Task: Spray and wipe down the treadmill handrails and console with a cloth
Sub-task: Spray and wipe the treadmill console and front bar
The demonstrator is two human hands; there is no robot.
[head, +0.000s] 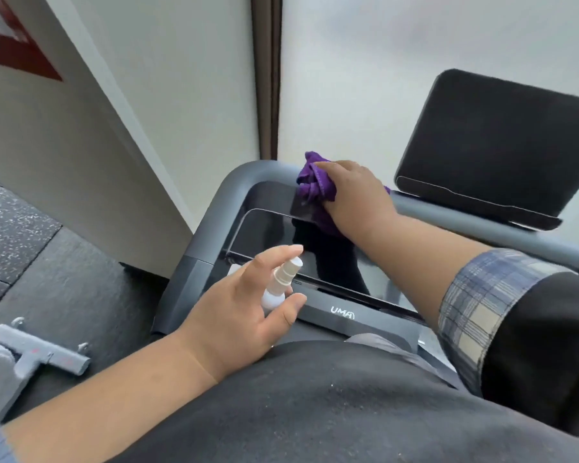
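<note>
A person's right hand (355, 195) presses a bunched purple cloth (311, 185) onto the far handrail (248, 175) of a treadmill, just left of the raised black screen (495, 145). The left hand (244, 315), nearer & lower, grips a small white spray bottle (278, 285) w/ nozzle over the glossy console (268, 228).

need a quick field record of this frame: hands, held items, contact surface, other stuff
left hand: holds small white spray bottle, nozzle toward console
right hand: presses bunched purple cloth on the front handrail near its left corner
console: dark glossy panel, logo on near edge
tablet holder: dark, on the rail's right part
floor: grey bracket at lower left
</note>
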